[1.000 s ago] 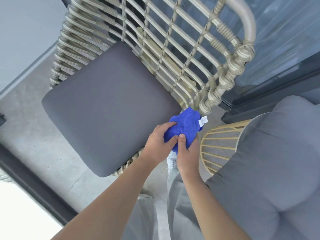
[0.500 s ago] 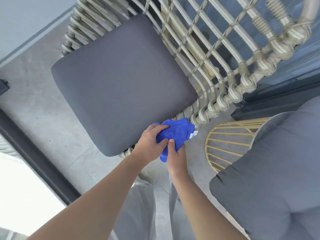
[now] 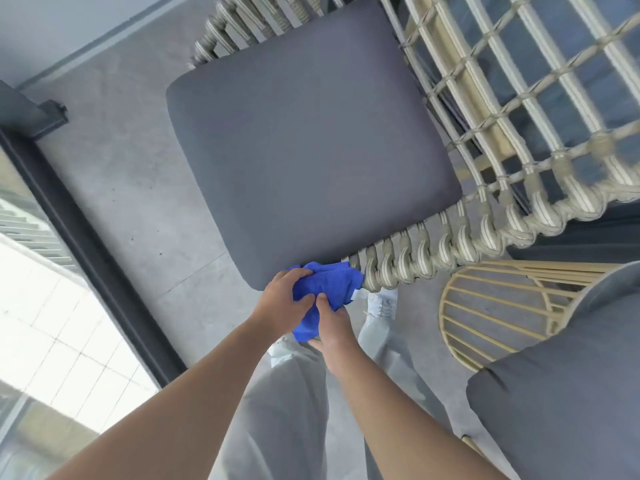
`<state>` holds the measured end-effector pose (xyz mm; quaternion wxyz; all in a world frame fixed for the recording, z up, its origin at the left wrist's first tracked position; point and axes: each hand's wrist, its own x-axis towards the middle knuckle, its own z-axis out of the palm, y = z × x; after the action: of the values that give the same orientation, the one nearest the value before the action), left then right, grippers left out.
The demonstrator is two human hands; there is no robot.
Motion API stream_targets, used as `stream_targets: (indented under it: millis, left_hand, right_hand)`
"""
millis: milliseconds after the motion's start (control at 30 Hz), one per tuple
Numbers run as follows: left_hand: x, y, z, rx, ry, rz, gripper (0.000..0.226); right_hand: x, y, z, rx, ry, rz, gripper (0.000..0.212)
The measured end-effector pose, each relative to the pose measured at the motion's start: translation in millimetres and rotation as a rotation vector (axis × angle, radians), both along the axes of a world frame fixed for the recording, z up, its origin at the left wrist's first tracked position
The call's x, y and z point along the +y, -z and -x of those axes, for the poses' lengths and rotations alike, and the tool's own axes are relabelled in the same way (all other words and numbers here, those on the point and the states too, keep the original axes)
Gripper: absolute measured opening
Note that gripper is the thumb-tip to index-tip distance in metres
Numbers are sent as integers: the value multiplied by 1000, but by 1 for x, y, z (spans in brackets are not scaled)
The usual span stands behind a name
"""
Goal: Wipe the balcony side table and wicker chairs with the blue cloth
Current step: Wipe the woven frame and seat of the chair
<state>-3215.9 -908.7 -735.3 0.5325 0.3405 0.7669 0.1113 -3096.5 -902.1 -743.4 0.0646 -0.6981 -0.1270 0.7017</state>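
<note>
The bunched blue cloth (image 3: pixel 329 285) sits at the near front corner of the wicker chair (image 3: pixel 450 244), against the lowest end of its wrapped armrest. My left hand (image 3: pixel 284 303) grips the cloth from the left, fingers curled over it. From below, my right hand (image 3: pixel 332 323) holds the same cloth, thumb pressed into it. A tail of cloth hangs down between both hands. The chair carries a dark grey seat cushion (image 3: pixel 304 140), and its woven back and arm run up the right side.
A second chair with a yellow wire frame (image 3: pixel 485 317) and a grey cushion (image 3: pixel 571 393) stands at the lower right. A dark railing post (image 3: pixel 86 244) and glass edge run along the left. Grey floor (image 3: pixel 131 188) lies between railing and chair. My legs and shoes are below.
Both hands with the cloth have slid down the wicker armrest from its upper wrapped part to its lowest front end by the cushion corner. The view has tilted down and left.
</note>
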Motion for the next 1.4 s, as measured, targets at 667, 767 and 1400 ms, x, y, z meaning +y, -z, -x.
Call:
stream_targets:
  millis: [667,767,1400]
  left_hand:
    - [112,-143,8,-135,-354,-302,26]
    - [137,-185,-3,-171,-398,-380,30]
    - [169,-442,-94,-449,-722,-428,38]
  right_hand:
    - [116,-135,-10,153,-68,-439,41]
    - [151,-180,-25,192,-99,-532,44]
    - [225,-432,-108,418,-226,-896,42]
